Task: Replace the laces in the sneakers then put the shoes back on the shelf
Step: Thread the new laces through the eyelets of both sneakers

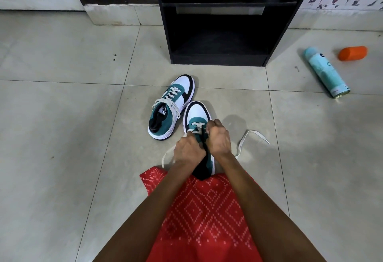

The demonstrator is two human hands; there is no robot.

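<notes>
Sneaker [196, 112] sits on the floor [62, 116] by the lap [207, 203], so both hands reach it. Left hand [189, 149] and right hand [219, 137] pinch its lace [242, 139] with curled fingers [211, 125], likely to pull it snug. The other sneaker [176, 100] waits beside it, laced.

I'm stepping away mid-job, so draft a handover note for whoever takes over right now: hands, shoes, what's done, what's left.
Left hand and right hand: both grip the cream flat lace on the near teal-and-white sneaker, which stands on the grey tiled floor in front of the person.
Second teal-and-white sneaker: on the floor just beyond, laced, ends loose.
Done: the near sneaker's front eyelets are threaded.
Left: finish that lacing, then put both shoes on the black wooden shelf unit.
</notes>
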